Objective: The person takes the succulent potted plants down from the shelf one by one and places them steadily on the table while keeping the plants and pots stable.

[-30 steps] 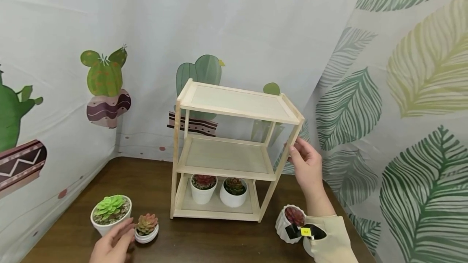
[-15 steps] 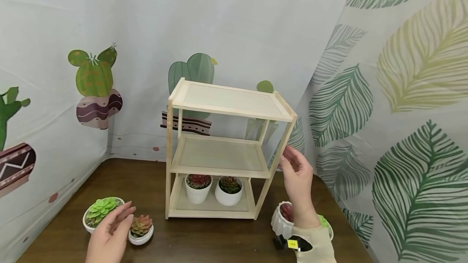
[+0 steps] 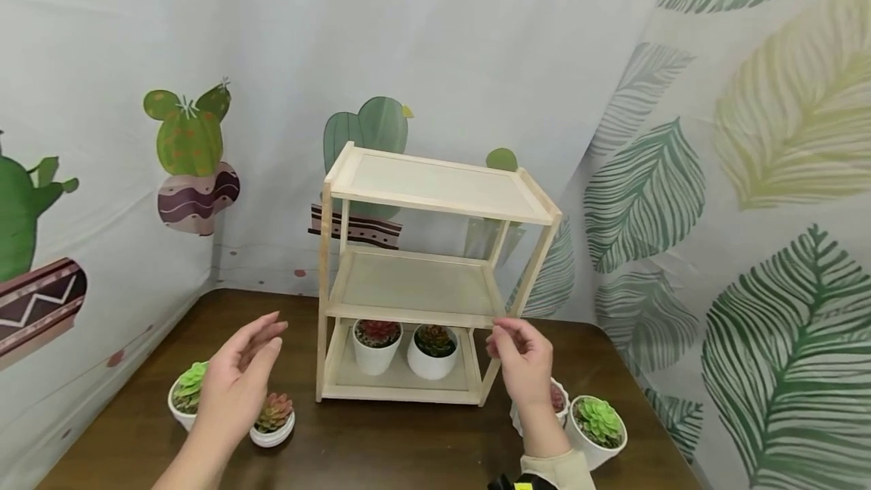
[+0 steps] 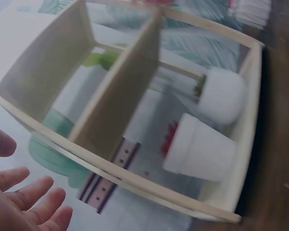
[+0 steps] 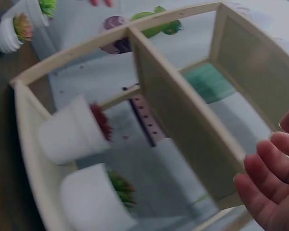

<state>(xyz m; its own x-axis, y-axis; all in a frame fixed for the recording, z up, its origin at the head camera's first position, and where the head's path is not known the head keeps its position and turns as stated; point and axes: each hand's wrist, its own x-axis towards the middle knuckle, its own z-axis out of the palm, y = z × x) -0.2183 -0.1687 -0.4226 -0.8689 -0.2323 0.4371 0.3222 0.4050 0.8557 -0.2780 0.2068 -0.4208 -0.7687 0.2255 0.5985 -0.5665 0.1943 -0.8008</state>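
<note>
A pale wooden three-tier shelf [image 3: 415,286] stands on the table. On its bottom tier sit two white pots, one with a red succulent [image 3: 377,335] and one with a dark green-orange succulent [image 3: 435,342]. My left hand [image 3: 234,380] is raised left of the shelf, fingers loosely bent, holding nothing. Behind and below it are a bright green potted succulent [image 3: 187,392], partly hidden, and a small orange-pink one [image 3: 274,414]. By the shelf's right front post, my right hand [image 3: 525,361] hovers with relaxed fingers and nothing in them; contact with the post is unclear.
To the right, a ribbed white pot with a reddish succulent [image 3: 558,399] is partly covered by my right forearm. Beside it stands a white pot with a green succulent [image 3: 599,422]. Printed fabric [image 3: 449,44] surrounds the dark brown table [image 3: 381,452] at back and sides.
My right hand has come off the shelf's right side and moved left and nearer. My left hand has risen away from the small plants. The shelf and pots have stayed put.
</note>
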